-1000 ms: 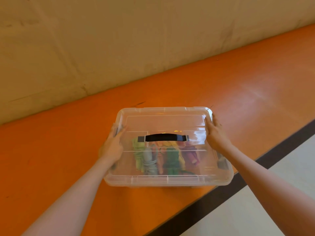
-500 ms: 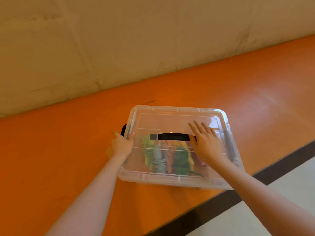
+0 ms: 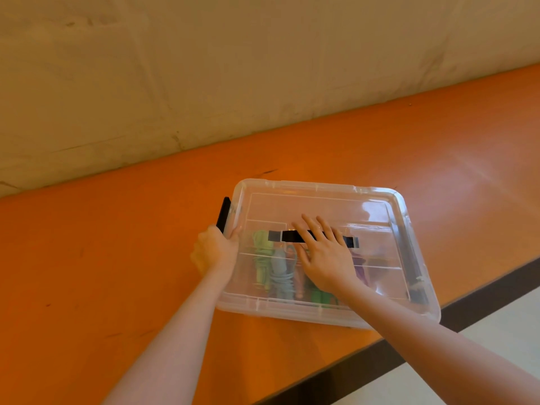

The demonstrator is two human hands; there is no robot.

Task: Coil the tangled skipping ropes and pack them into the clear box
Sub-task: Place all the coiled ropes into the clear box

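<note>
The clear box (image 3: 380, 229) sits on the orange tabletop (image 3: 117, 258) with its lid on and coiled ropes (image 3: 280, 273) inside. The right hand (image 3: 324, 258) lies flat on the lid, fingers straight. The left hand (image 3: 216, 249) grips the black latch (image 3: 223, 213) at the box's side.

Clear box (image 3: 388, 206) lidded, on orange table; coiled skipping ropes (image 3: 273, 271) inside, side by side.

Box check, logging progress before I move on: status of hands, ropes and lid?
Right hand flat on the lid. Left hand grips the black latch at the box's left end. Ropes coiled inside the box. Nothing in the way.
</note>
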